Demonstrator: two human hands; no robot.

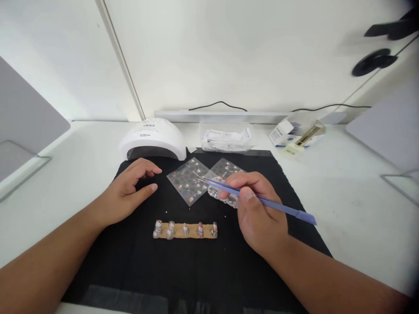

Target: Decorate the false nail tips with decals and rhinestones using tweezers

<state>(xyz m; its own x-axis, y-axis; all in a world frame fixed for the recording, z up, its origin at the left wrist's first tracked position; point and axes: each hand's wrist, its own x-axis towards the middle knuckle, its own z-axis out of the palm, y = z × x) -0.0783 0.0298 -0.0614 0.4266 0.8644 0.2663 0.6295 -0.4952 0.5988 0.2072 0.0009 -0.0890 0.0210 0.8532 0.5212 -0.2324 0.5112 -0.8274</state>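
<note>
Tweezers, thin and lilac-blue with a long pointed front, are lying in the grip of the right hand, and their tip is pointing left, over the near sheet of small decorations.

On the left side, a grey panel is standing at the edge of the white table. The left hand is resting on the black mat, palm down, fingers half curled and holding nothing; it is well apart from the tweezers. Behind it the white nail lamp is sitting at the back edge of the mat. In front of the hands, a tan strip with five small nail tips is lying flat, and the mat around it is giving open room toward the near edge.

In the middle, two clear sheets with tiny coloured pieces are lying side by side, the second sheet partly behind the right hand. A small clear box is lying just under the right fingers. The right hand is closing thumb and fingers around the middle of the tweezers, and the back end is sticking out to the right past the hand.

Farther back, a clear container with papers is standing, then a small carton on the right. The table is staying bare up to another grey panel.
</note>
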